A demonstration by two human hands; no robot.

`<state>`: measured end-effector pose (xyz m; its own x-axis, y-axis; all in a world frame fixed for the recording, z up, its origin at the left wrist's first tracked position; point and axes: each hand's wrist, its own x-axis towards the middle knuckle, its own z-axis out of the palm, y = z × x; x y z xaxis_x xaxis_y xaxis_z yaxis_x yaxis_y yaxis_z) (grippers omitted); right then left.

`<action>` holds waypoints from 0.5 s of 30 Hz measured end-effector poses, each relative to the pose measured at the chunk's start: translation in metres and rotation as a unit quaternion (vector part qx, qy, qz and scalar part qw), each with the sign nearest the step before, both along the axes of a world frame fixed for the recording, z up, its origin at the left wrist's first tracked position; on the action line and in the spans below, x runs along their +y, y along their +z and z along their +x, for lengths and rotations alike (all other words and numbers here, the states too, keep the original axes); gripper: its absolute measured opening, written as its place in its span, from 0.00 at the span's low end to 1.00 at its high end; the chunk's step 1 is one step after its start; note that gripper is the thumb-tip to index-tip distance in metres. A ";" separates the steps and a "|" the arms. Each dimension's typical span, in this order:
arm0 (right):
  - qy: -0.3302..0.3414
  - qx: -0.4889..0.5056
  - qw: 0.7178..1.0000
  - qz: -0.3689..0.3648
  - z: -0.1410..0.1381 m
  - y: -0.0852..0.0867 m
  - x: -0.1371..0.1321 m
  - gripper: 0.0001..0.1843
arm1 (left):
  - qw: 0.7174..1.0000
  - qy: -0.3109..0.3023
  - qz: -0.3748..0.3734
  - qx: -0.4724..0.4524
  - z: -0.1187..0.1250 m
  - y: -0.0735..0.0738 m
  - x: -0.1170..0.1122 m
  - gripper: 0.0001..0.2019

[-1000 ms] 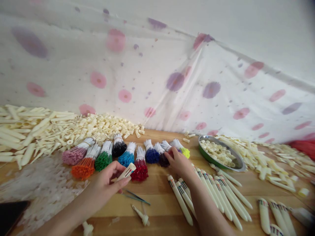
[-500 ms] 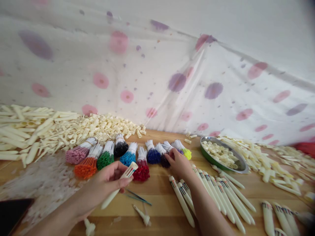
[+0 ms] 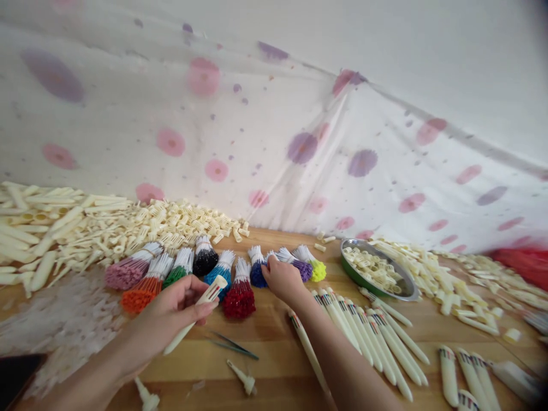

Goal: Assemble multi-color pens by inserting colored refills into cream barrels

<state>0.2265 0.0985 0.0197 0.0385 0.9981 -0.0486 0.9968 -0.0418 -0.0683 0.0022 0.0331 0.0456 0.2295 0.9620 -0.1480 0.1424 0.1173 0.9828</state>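
Note:
My left hand (image 3: 185, 303) is closed round a cream multicolour pen barrel (image 3: 213, 289), tilted with its slotted end up to the right. Coloured pieces show in the slots. Over the row of refill bundles, my right hand (image 3: 284, 279) has its fingers drawn together at a dark bundle, mostly covered by the hand. What the fingertips hold is hidden. Beside them lie a blue bundle (image 3: 257, 275) and a purple bundle (image 3: 303, 269). A red bundle (image 3: 240, 299) and a light-blue bundle (image 3: 222, 274) lie between my hands. Tweezers (image 3: 234, 346) rest below.
Several finished-looking pens (image 3: 381, 342) lie in a row on the right. A green-sided metal dish (image 3: 413, 291) holds slotted cream parts. Piles of cream parts (image 3: 171, 222) spread along the back left. Clear plastic bits (image 3: 81, 319) and a dark flat object (image 3: 19, 377) lie at the left.
My right hand has moved left along the refill bundles, uncovering the purple one. My left hand keeps the pen barrel in much the same pose. The view has shifted slightly.

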 end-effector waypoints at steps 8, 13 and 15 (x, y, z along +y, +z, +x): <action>0.063 -0.039 0.991 -0.115 -0.002 0.010 0.022 0.16 | 1.000 -0.021 0.004 0.021 0.004 0.000 0.001 0.11; 0.073 -0.003 0.980 -0.185 0.000 0.020 0.036 0.15 | 0.999 -0.041 0.020 0.017 0.005 -0.003 -0.001 0.10; 0.072 0.027 0.975 -0.208 0.004 0.022 0.037 0.15 | 0.998 -0.052 0.025 0.016 0.004 -0.006 -0.001 0.10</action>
